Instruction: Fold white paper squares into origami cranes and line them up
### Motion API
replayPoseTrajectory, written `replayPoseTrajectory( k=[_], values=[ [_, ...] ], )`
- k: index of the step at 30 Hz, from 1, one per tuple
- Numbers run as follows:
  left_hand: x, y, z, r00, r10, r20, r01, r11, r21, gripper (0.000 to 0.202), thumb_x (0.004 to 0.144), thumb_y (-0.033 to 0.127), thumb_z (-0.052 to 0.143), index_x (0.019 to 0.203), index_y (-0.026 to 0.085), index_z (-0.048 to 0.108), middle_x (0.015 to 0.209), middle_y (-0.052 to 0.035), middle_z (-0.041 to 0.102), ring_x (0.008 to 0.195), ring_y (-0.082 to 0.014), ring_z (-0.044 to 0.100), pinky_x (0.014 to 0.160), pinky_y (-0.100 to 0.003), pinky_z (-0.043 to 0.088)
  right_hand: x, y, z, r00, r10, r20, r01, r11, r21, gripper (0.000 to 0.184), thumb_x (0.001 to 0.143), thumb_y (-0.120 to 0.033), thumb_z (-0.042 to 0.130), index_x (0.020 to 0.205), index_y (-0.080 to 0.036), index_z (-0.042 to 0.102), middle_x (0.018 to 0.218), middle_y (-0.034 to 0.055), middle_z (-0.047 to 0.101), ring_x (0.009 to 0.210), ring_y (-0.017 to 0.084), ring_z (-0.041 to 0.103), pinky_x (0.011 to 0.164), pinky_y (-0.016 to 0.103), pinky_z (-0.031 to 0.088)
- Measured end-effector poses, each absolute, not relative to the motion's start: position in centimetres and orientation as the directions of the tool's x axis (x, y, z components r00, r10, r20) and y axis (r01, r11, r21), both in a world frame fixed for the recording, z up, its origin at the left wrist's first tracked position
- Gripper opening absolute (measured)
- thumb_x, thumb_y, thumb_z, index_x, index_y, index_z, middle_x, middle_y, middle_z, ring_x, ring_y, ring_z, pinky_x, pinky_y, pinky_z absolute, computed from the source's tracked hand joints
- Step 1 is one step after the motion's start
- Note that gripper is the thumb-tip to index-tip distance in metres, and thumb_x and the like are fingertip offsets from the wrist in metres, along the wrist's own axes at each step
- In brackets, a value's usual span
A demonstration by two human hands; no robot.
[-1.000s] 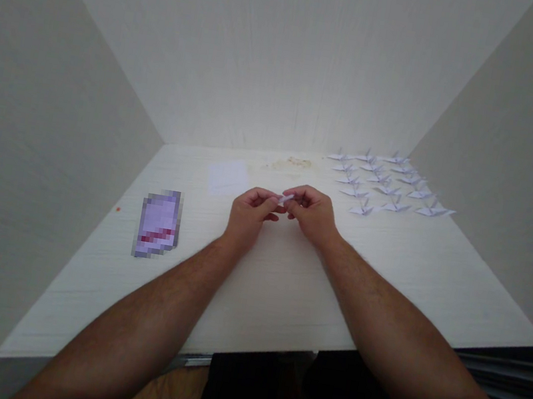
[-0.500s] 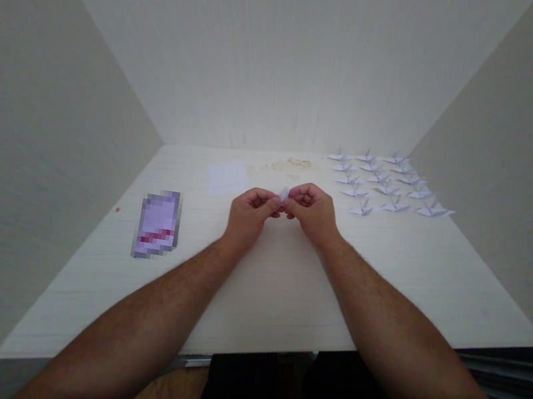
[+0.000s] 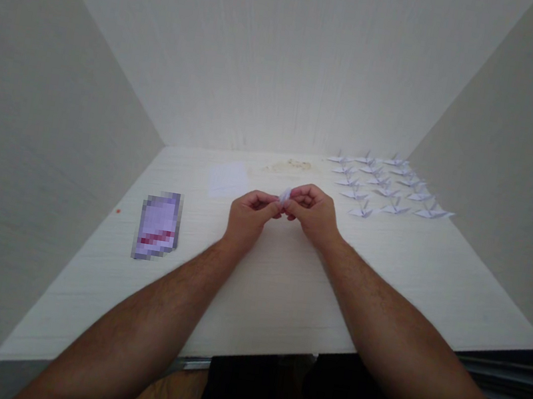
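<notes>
Between my two hands is a small folded piece of white paper [image 3: 284, 196], raised a little over the white table. My left hand [image 3: 252, 214] pinches its left side with thumb and fingers. On the other side, my right hand [image 3: 312, 212] grips it the same way, so the fingertips of both hands nearly meet. Fingers cover most of the folded paper, and only its upper part shows. Flat on the table behind my left hand lies a stack or sheet of white paper [image 3: 227, 180].
Several folded paper cranes [image 3: 388, 192] stand in rows at the back right of the table [image 3: 281, 296]. A blurred-out purple packet [image 3: 158, 226] lies at the left, with a small orange dot [image 3: 118, 211] near it. Walls enclose the table's back and both sides.
The folded paper between my fingertips has tilted slightly, and its visible part looks a bit different. My hands have stayed almost in place.
</notes>
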State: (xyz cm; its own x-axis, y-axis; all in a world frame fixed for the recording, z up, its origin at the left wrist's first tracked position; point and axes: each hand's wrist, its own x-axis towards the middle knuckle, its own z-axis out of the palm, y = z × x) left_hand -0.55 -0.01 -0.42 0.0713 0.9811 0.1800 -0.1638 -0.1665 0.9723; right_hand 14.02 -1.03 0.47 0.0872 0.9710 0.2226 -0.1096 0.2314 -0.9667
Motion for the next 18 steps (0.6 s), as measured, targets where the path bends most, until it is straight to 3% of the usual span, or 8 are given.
replayPoseTrajectory(
  k=[4,9,18],
  values=[
    [-0.53,-0.05,-0.38,0.052,0.983,0.175,-0.158,-0.165,0.973,0.026,0.066,0.035,0.082,0.078,0.015,0.071,0.072,-0.0035,0.072,0.063,-0.0141,0.067,0.067,-0.03,0.056,14.04,-0.87,0.16,0.127,0.957,0.26,-0.076,0.27,-0.96,0.034,0.064,-0.029,0.076,0.09,-0.021,0.056,0.072,-0.0042,0.063,0.054,0.01,0.058,0.048,0.024,0.048],
    [-0.47,-0.07,-0.26,0.058,0.982,0.177,-0.126,-0.169,0.978,0.024,0.065,0.033,0.082,0.077,0.015,0.072,0.074,-0.004,0.073,0.064,-0.0138,0.067,0.067,-0.029,0.055,14.15,-0.74,-0.11,0.183,0.921,0.344,0.1,0.331,-0.938,0.029,0.066,-0.022,0.07,0.093,-0.021,0.057,0.078,-0.003,0.059,0.06,0.009,0.055,0.052,0.024,0.048],
    [-0.54,0.07,-0.32,0.102,0.972,0.211,-0.1,-0.201,0.974,0.02,0.065,0.03,0.081,0.076,0.016,0.072,0.073,-0.0026,0.072,0.065,-0.0128,0.065,0.068,-0.028,0.053,14.44,-0.76,0.22,0.178,0.894,0.412,0.198,0.377,-0.905,0.017,0.067,-0.018,0.067,0.08,-0.021,0.057,0.067,-0.004,0.056,0.059,0.01,0.053,0.057,0.026,0.046]
  ],
)
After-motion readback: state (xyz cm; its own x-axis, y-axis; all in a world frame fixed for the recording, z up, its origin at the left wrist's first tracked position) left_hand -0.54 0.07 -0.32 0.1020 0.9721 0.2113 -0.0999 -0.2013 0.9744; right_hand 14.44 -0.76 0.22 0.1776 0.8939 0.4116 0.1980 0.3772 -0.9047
